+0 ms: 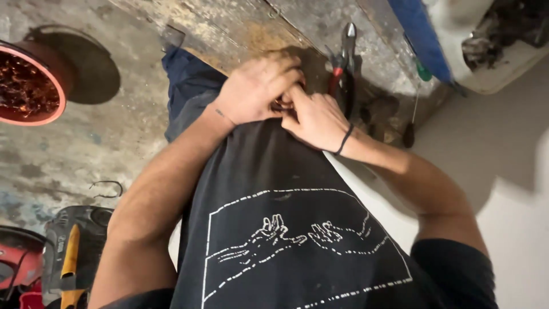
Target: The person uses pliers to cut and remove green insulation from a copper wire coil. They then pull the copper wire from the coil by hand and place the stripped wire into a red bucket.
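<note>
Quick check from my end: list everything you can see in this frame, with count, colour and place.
Round tub of coppery wire scrap: one, red rim, far left on the concrete floor.
Red-handled pliers: one, red and metal, on the floor beyond the hands.
Green-handled screwdriver: one, right of the pliers.
Blue board: one, top right, leaning.
White container of dark debris: one, top right corner.
Black power tool with yellow part: one, bottom left.
Small coppery piece: one, pinched between both hands, detail unclear.
Left hand: on the piece.
Right hand: on the piece, black wristband.
</note>
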